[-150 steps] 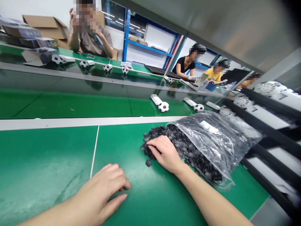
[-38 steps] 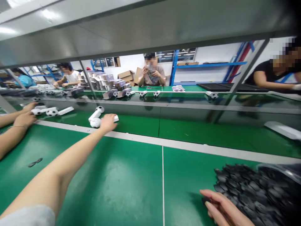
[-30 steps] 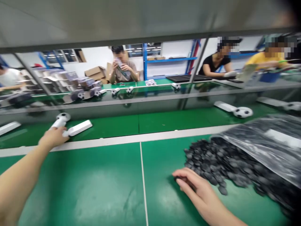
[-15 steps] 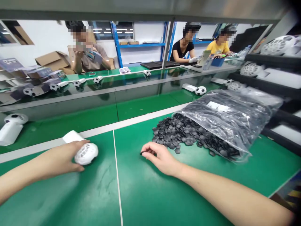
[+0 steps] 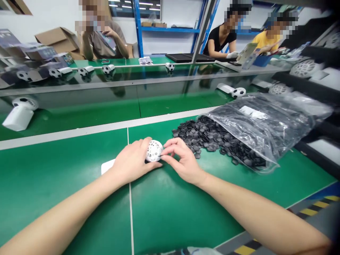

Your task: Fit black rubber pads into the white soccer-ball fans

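Observation:
My left hand (image 5: 134,159) is closed around a white ball-shaped shell (image 5: 154,151) with a football pattern of openings. A flat white piece (image 5: 107,166) shows behind that hand, on the side away from the ball. My right hand (image 5: 180,157) pinches a small dark piece (image 5: 160,155) at the shell's right side; whether it sits in an opening I cannot tell. Just beyond my right hand lies a heap of black flat pieces (image 5: 207,136), spilling from a clear plastic bag (image 5: 265,124).
Finished-looking black-and-white balls on white bases, one (image 5: 238,92) at right and one (image 5: 25,103) at left, lie on the sunken green belt (image 5: 111,109). Black racks (image 5: 297,79) with white shells stand at right. Several people sit across the line.
My left hand has carried the white shell rightward to my right hand. The right hand keeps its pinch and now meets the shell. The view has tipped downward.

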A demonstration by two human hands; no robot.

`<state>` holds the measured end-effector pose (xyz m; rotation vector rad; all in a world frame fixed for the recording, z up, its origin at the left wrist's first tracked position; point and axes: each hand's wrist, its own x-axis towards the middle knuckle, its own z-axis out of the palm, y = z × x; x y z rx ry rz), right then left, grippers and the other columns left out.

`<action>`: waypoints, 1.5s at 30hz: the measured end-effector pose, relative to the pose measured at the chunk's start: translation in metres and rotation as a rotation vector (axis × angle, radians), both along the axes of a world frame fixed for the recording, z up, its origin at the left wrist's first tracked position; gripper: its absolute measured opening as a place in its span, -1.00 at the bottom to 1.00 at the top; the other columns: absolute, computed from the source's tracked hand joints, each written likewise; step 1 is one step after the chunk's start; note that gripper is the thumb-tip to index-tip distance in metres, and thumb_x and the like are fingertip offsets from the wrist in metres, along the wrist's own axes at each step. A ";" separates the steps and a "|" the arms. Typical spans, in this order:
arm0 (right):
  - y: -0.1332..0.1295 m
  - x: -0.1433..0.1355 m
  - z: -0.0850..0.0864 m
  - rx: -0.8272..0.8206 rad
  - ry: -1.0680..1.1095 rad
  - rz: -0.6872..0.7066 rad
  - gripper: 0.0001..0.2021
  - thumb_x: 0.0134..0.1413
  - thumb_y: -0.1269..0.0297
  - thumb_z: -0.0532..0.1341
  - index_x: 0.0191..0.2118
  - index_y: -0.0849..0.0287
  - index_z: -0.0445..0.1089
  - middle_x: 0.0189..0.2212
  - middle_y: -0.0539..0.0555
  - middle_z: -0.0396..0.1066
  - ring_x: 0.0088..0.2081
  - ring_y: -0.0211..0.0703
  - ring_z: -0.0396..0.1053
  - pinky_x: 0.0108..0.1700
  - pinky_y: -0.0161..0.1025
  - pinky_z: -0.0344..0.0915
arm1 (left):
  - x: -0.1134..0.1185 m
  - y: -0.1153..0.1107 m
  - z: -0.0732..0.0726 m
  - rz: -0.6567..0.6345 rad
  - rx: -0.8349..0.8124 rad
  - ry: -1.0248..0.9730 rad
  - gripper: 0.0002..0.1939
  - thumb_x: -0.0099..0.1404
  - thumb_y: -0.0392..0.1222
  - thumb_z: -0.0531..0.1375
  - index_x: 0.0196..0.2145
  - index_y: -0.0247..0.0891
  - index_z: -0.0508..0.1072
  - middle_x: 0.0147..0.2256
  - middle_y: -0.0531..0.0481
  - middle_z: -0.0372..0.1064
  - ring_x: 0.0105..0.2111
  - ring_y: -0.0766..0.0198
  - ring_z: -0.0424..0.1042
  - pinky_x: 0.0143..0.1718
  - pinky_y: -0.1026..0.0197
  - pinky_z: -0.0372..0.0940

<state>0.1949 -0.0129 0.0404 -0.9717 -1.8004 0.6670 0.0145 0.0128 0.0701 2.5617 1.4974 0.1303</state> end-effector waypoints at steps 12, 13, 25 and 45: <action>0.002 -0.016 0.000 0.058 -0.146 -0.014 -0.90 -0.04 0.36 0.25 -0.41 0.14 0.28 -0.09 0.11 0.23 0.01 -0.09 0.19 0.05 -0.05 0.16 | -0.007 0.003 -0.001 -0.008 -0.093 -0.131 -0.23 0.05 0.23 0.12 0.14 -0.18 0.10 0.04 -0.11 0.25 -0.08 0.00 0.34 -0.13 0.03 0.27; 0.002 -0.016 0.000 0.033 -0.134 -0.027 -0.86 -0.06 0.35 0.25 -0.36 0.13 0.26 -0.06 0.13 0.21 0.04 -0.08 0.17 0.07 -0.04 0.15 | -0.008 0.003 -0.001 -0.010 -0.089 -0.137 -0.26 0.06 0.22 0.12 0.13 -0.16 0.11 0.03 -0.10 0.25 -0.08 0.00 0.34 -0.14 0.04 0.27; 0.006 -0.016 0.001 -0.209 -0.159 0.067 -0.53 -0.01 0.29 0.21 0.05 0.18 0.11 0.02 0.17 0.23 0.04 -0.06 0.20 0.04 -0.08 0.20 | -0.004 0.001 0.001 -0.010 -0.084 -0.141 -0.41 0.12 0.16 0.09 0.06 -0.10 0.17 -0.08 -0.06 0.32 -0.20 0.04 0.38 -0.28 0.09 0.29; 0.039 0.030 -0.005 -0.004 -0.647 -0.366 -0.90 0.02 0.27 0.21 -0.32 0.10 0.45 -0.31 0.13 0.31 -0.23 -0.02 0.16 -0.18 -0.04 0.19 | -0.018 0.009 -0.002 -0.162 0.015 -0.088 -0.33 0.03 -0.44 -0.04 0.13 -0.12 0.17 -0.13 -0.05 0.33 -0.14 0.10 0.27 -0.12 0.07 0.18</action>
